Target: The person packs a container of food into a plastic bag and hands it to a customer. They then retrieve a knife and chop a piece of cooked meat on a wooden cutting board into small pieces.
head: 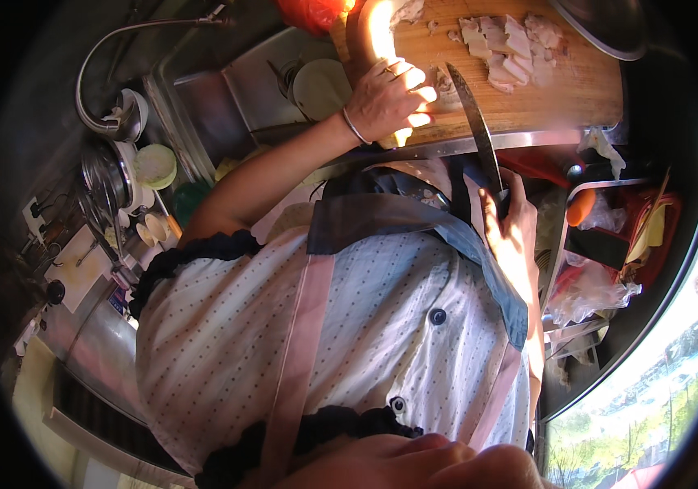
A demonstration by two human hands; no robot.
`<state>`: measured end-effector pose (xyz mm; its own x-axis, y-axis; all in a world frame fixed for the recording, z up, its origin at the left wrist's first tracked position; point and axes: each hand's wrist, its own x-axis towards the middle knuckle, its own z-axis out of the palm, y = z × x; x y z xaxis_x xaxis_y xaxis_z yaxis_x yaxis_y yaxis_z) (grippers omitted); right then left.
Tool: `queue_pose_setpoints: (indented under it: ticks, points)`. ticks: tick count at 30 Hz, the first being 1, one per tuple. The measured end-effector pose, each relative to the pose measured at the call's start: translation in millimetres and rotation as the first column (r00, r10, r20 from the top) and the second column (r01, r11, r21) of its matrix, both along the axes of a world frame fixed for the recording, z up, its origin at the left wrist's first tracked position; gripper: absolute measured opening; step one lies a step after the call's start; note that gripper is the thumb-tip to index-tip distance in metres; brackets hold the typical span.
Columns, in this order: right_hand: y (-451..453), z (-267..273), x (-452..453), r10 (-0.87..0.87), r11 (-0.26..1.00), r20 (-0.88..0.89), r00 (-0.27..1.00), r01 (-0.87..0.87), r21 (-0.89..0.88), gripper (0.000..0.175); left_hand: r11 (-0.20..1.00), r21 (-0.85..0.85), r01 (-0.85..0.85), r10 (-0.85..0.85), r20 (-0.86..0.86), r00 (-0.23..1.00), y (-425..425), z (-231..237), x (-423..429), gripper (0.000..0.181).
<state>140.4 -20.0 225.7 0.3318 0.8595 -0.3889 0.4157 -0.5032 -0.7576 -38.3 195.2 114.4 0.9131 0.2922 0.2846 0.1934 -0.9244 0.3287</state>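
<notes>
With its fingers curled, my left hand (390, 101) lies on a long pale piece of meat (378, 36) at the left edge of the wooden cutting board (575, 101). My right hand (511, 214) grips the handle of a kitchen knife (476, 116). The knife's blade slants up past the board's near edge, its tip beside a small meat piece (445, 91). Sliced pale meat (508, 49) lies in a loose pile farther right on the board. Strong sunlight washes out part of the long piece and my left fingers.
Left of the board is a steel sink (202, 104) with a pale bowl (323, 88). A red plastic bag (309, 13) sits behind it. A metal lid or bowl (605, 24) overhangs the board's far right. Plastic bags (593, 287) and a red basket (670, 235) stand at the right.
</notes>
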Motion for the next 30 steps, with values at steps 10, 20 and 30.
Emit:
queue_pose_setpoints:
  ticks: [10,20,30]
  points:
    - [5.0,8.9,-0.4,0.096,0.995,0.036,0.995,-0.094,-0.041,0.033,0.999,0.005,-0.048,0.047,0.025,0.999,-12.9,-0.9,3.2,0.031]
    - [6.0,11.4,1.6,0.171,0.985,0.136,0.976,-0.167,-0.041,0.033,0.996,0.036,-0.086,0.085,0.027,0.996,-16.1,-7.2,2.8,0.032]
    - [8.3,11.6,5.8,0.171,0.977,0.063,0.983,-0.161,-0.14,0.031,0.997,0.001,-0.08,0.08,0.009,0.997,-16.3,-7.4,1.0,0.029]
